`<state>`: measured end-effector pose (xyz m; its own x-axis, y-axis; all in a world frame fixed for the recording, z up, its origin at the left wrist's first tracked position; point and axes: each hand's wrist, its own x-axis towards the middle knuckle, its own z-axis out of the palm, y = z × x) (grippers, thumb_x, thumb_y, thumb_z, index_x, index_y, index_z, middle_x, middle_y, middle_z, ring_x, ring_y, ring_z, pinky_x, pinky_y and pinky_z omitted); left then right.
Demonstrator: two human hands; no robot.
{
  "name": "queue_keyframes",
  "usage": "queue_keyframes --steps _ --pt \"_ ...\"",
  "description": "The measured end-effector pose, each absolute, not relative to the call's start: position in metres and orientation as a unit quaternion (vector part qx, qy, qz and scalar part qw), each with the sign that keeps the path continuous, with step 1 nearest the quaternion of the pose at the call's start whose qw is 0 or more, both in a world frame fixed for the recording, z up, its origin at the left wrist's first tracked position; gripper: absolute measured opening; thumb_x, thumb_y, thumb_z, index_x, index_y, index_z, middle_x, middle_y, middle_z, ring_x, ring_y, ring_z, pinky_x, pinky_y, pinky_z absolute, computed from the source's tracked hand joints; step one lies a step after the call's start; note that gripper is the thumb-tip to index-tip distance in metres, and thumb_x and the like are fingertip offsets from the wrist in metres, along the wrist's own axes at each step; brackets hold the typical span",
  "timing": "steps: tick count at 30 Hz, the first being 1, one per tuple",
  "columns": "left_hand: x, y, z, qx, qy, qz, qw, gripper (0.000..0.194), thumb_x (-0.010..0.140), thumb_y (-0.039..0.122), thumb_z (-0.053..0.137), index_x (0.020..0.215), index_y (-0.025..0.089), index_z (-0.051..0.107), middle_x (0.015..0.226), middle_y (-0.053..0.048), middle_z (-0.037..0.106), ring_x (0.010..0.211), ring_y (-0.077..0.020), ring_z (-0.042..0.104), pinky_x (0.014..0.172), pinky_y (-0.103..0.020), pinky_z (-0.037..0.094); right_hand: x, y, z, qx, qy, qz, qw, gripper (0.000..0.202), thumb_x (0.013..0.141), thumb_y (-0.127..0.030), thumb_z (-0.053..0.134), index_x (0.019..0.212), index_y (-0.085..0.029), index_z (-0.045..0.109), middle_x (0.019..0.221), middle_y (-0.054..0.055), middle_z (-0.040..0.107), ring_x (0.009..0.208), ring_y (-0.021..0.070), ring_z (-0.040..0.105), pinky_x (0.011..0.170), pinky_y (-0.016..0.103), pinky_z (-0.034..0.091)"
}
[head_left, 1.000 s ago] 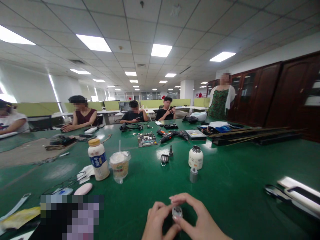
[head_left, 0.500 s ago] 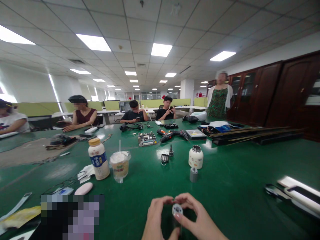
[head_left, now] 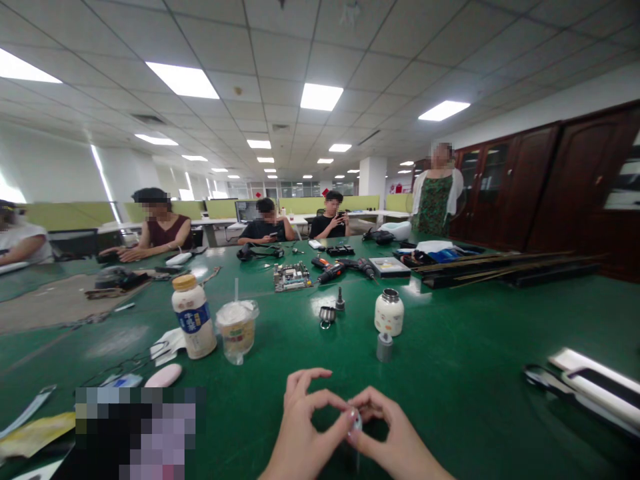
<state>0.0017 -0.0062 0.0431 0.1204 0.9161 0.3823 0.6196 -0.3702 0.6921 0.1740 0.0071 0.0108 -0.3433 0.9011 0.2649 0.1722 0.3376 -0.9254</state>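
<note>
At the bottom centre, my left hand (head_left: 306, 427) pinches the top of a small metal cylinder (head_left: 355, 423) with thumb and index finger, its other fingers raised. From the other side, my right hand (head_left: 393, 433) grips the same cylinder between thumb and fingers. Fingertips cover most of the cylinder. Beyond them a grey metal cylinder (head_left: 385, 348) stands in front of an open cream bottle (head_left: 389, 312). A metal strainer-like piece with a ring (head_left: 327, 316) lies beside a dark pointed part (head_left: 340, 299).
A milk-tea bottle (head_left: 195, 317) and a lidded cup with a straw (head_left: 237, 331) stand left on the green table (head_left: 465, 360). Farther back are a circuit board (head_left: 292, 276) and power drills (head_left: 331, 272). Several people are around the table's far side.
My left thumb and index finger have closed onto the cylinder's top, and the other left fingers have lifted. My right hand stays on the cylinder. The view has shifted slightly.
</note>
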Motion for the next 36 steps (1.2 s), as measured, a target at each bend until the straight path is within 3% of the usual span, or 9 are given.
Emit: queue_keyframes --steps 12,16,20,25,32,36 --pt "0.004 -0.008 0.044 0.736 0.522 0.383 0.199 0.014 0.071 0.024 0.072 0.081 0.032 0.077 0.115 -0.006 0.061 0.114 -0.0311 0.044 0.099 -0.052 0.036 0.173 0.007 0.006 -0.376 -0.706 0.422 0.427 0.020 0.072 -0.029 0.073 0.078 -0.018 0.057 0.079 0.001 0.066 0.077 0.0185 0.061 0.072 0.028 0.046" --pt "-0.002 -0.002 0.050 0.749 0.514 0.383 0.168 0.007 0.075 0.030 0.072 0.075 0.034 0.078 0.111 -0.006 0.064 0.112 -0.0310 0.045 0.097 -0.051 0.037 0.174 0.012 0.000 -0.369 -0.711 0.423 0.423 0.023 0.070 -0.030 0.073 0.078 -0.018 0.055 0.078 0.001 0.066 0.077 0.0187 0.061 0.072 0.028 0.047" --pt "-0.020 0.013 0.044 0.720 0.564 0.392 0.096 0.014 0.081 0.041 0.067 0.087 0.035 0.077 0.105 -0.006 0.067 0.106 -0.0298 0.048 0.092 -0.049 0.040 0.176 0.012 -0.002 -0.376 -0.714 0.418 0.417 0.027 0.068 -0.033 0.076 0.082 -0.018 0.057 0.083 0.003 0.068 0.079 0.0198 0.063 0.074 0.029 0.047" --pt "-0.032 0.024 0.021 0.700 0.650 0.282 0.087 0.011 0.075 0.039 0.070 0.083 0.038 0.077 0.111 -0.006 0.066 0.108 -0.0339 0.047 0.085 -0.051 0.040 0.175 0.010 0.000 -0.378 -0.716 0.416 0.414 0.029 0.070 -0.037 0.075 0.083 -0.018 0.057 0.085 0.004 0.070 0.080 0.0203 0.063 0.074 0.029 0.048" --pt "-0.018 0.010 0.043 0.751 0.548 0.356 0.094 0.013 0.081 0.040 0.067 0.091 0.039 0.076 0.109 -0.006 0.064 0.109 -0.0288 0.046 0.092 -0.047 0.039 0.174 0.009 0.002 -0.385 -0.710 0.418 0.416 0.026 0.071 -0.034 0.075 0.081 -0.018 0.057 0.081 0.002 0.067 0.078 0.0194 0.061 0.073 0.029 0.046" --pt "-0.006 -0.003 0.058 0.782 0.520 0.315 0.137 0.013 0.079 0.041 0.070 0.090 0.045 0.075 0.116 -0.003 0.060 0.114 -0.0316 0.041 0.095 -0.052 0.036 0.174 0.006 0.008 -0.377 -0.709 0.424 0.419 0.021 0.074 -0.030 0.073 0.079 -0.018 0.056 0.079 0.000 0.065 0.078 0.0182 0.060 0.073 0.028 0.045"
